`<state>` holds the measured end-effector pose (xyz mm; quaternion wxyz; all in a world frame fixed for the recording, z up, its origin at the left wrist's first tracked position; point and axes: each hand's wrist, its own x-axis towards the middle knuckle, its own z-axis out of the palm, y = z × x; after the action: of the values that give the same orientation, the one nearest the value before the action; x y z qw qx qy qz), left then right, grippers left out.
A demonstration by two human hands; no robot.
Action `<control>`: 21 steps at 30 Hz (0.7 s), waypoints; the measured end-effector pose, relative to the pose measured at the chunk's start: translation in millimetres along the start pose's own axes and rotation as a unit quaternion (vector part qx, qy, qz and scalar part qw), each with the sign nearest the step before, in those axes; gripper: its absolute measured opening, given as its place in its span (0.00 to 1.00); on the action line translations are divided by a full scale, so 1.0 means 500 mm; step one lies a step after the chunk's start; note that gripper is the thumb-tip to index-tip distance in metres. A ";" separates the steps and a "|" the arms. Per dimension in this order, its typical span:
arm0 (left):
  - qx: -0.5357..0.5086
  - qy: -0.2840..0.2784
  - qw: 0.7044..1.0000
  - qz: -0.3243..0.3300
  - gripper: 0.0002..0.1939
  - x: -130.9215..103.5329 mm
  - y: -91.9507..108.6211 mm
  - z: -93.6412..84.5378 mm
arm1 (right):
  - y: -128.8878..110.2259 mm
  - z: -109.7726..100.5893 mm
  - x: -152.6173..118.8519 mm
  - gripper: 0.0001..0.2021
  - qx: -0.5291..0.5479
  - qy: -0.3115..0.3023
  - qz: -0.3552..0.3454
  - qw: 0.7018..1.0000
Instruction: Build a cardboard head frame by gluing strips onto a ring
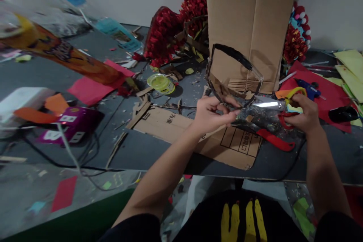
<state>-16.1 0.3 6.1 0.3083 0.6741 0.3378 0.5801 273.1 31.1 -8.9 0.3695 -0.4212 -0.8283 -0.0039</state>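
Note:
My left hand (pixel 214 113) pinches the lower edge of a thin, dark, angular cardboard frame (pixel 208 72), which stands up in front of a tall cardboard piece (pixel 241 7). Scissors (pixel 268 103) with yellow and red handles are in my right hand (pixel 304 111), their blades pointing left at the frame's lower right side. Whether the blades touch the frame cannot be made out. Under both hands lies a flat printed cardboard sheet (pixel 176 124), and a red-handled tool (pixel 276 140) rests by its right end.
A yellow tub (pixel 161 84) stands behind the sheet. Red flower-like decorations (pixel 164 36) are at the back. A blue glue gun (pixel 309 90) lies on red paper (pixel 326 109) at right. A purple power block (pixel 72 124) with cables and an orange tube (pixel 68 55) are at left.

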 end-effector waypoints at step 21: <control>0.128 -0.011 0.984 0.128 0.02 0.003 0.003 -0.012 | -0.013 -0.021 0.011 0.13 -0.041 -0.031 -0.102 0.993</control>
<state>-21.5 0.7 8.9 0.1467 0.7517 0.3169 0.5595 272.7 27.5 4.2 0.3235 -0.3492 -0.8772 -0.0622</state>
